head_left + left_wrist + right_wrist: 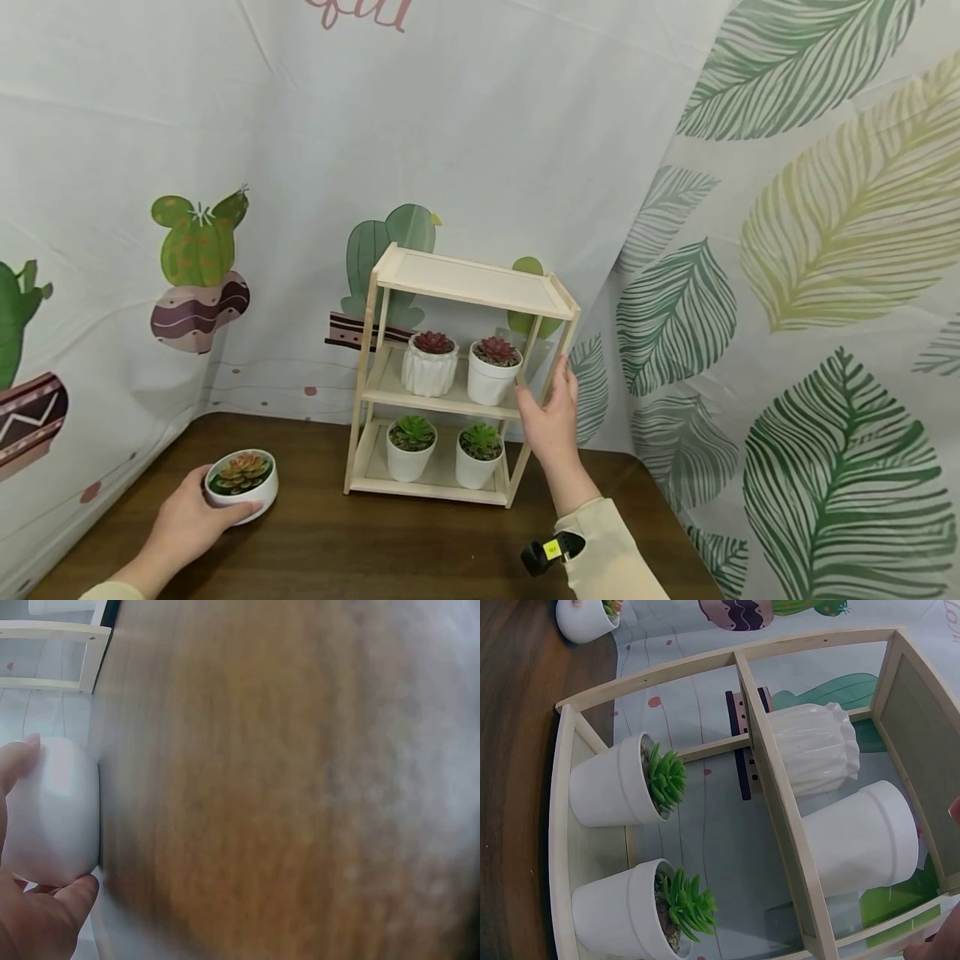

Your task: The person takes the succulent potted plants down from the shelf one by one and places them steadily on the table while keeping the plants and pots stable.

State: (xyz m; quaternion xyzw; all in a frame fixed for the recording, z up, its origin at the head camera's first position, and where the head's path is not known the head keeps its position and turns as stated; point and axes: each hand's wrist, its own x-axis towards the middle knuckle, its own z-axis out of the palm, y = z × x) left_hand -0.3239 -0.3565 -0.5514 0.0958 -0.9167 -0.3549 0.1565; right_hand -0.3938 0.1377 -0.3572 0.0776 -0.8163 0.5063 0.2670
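Note:
My left hand (184, 518) grips a low, round white pot with an orange-green succulent (243, 473) at the left of the table. In the left wrist view, fingers and thumb sit on either side of the white pot (60, 814), its base at the tabletop. My right hand (553, 421) holds the right side of a small wooden shelf (480, 283) at middle-board height. The middle board bears a fluted white pot (814, 748) and a smooth white pot (491, 382), both with dark red succulents. Below them stand two white pots (410, 457) with green succulents.
The brown wooden table (315, 542) meets a white cloth backdrop (480, 125) printed with cacti. A leaf-patterned cloth (825, 250) hangs at the right. A black strap with a yellow label (552, 550) is on the right wrist.

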